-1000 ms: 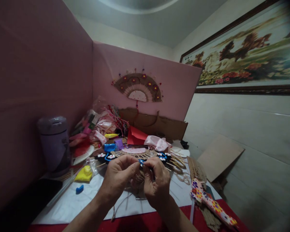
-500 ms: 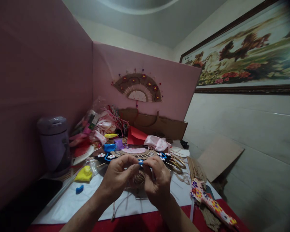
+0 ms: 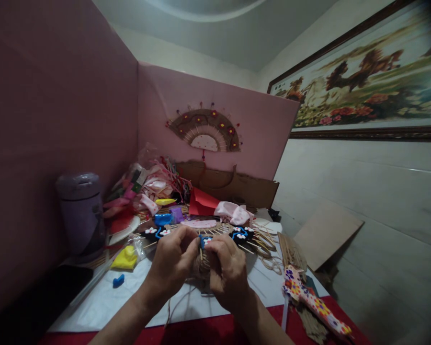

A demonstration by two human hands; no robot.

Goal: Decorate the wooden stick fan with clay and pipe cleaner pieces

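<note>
- Work, as I judge it, is at the fine stage of pressing and shaping a blue strand [image 3: 201, 240] at the middle of the fan piece [image 3: 242, 234].
- My left hand [image 3: 175, 261] pinches the strand's left end between thumb and forefinger. My right hand [image 3: 230, 273] is curled beside it, its fingertips drawn in at a small white flower [image 3: 207, 241]; I cannot tell whether they grip anything.
- The fan piece lies across the middle of the scene, beyond my knuckles, black to left and right with blue lines and white flowers. A ball of twine [image 3: 201, 266] shows between my hands on the near side.
- The next move calls, I judge, for light, steady fingertips, as pressing hard could flatten the flower or drag the strand crooked.
- At the left, a lidded purple bottle [image 3: 79, 215] stands upright; I cannot see what it contains.
- Near it, to the right, a yellow lump [image 3: 125, 259] sits by a clear bag [image 3: 140, 243]; whether it is inside, I cannot tell. A blue lump [image 3: 118, 281] lies loose on the near side.
- Farther back, a blue packet [image 3: 163, 219] touches or nearly touches a purple packet [image 3: 177, 213]; their contents are too small to make out.
</note>
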